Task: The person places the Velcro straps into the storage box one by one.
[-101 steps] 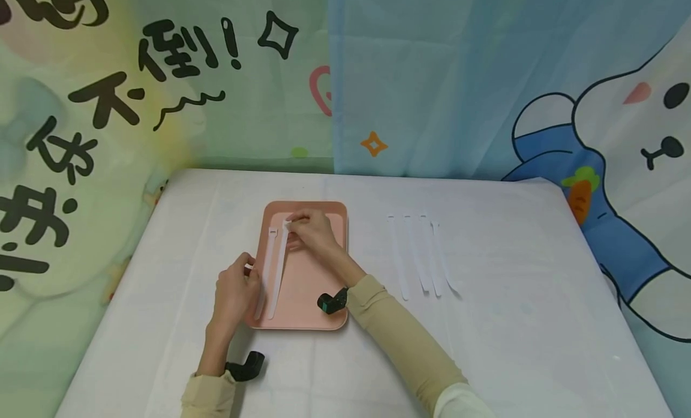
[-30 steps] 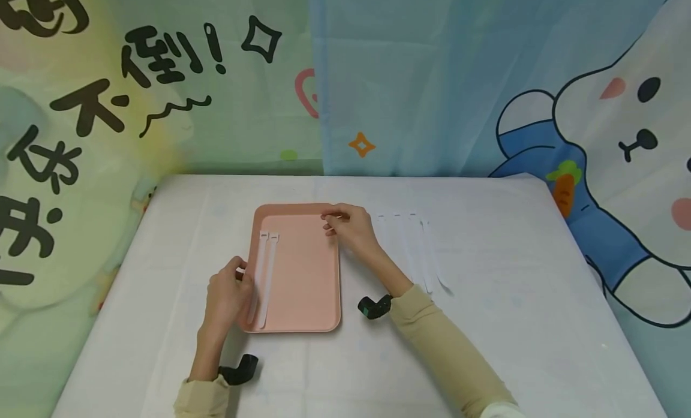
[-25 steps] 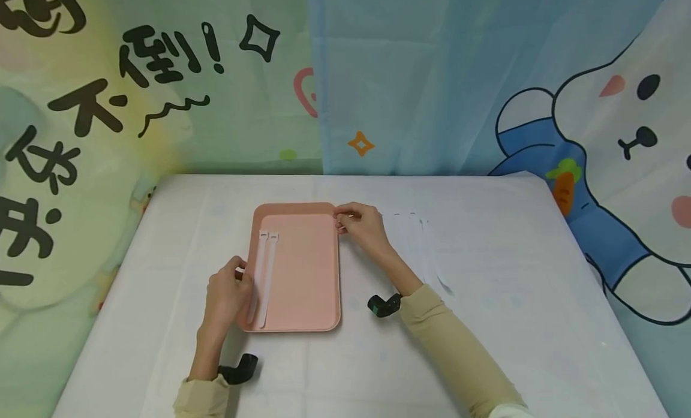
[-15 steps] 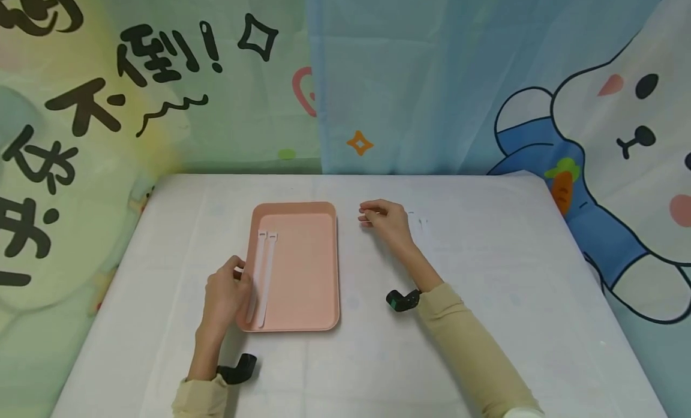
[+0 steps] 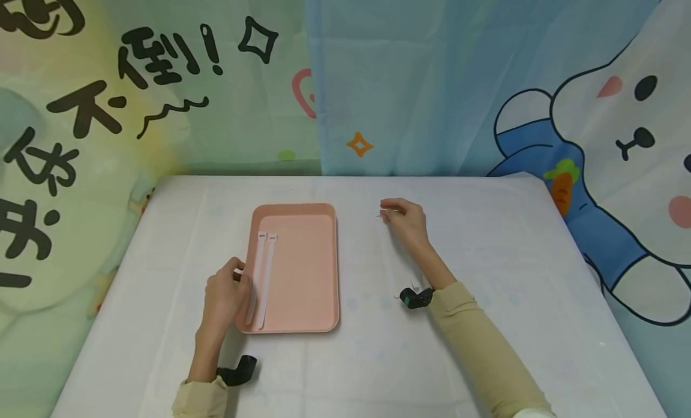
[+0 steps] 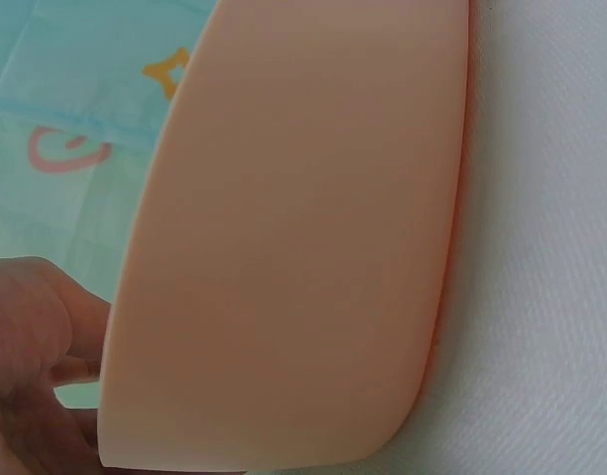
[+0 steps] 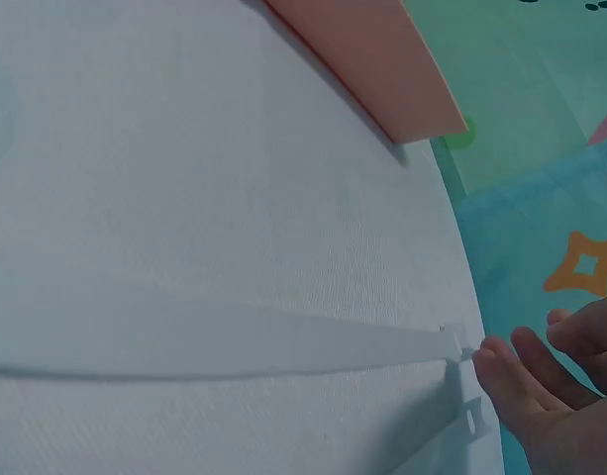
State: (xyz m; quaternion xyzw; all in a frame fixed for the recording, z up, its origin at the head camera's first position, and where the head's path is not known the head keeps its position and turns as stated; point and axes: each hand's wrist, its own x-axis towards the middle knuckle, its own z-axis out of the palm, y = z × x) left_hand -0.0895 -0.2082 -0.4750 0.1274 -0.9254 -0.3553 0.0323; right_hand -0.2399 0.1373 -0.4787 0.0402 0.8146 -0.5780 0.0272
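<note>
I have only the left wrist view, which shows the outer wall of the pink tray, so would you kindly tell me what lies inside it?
Observer: In the head view, two white strips lie side by side along the left side of the tray.
Operator: Thank you; what is out to the right of it?
Observer: The right hand, over the white tabletop.
Operator: Is anything close to it, if I may ask?
Observer: Yes, the right wrist view shows another white strip with its slotted end right by the fingertips; I cannot tell whether they touch.
</note>
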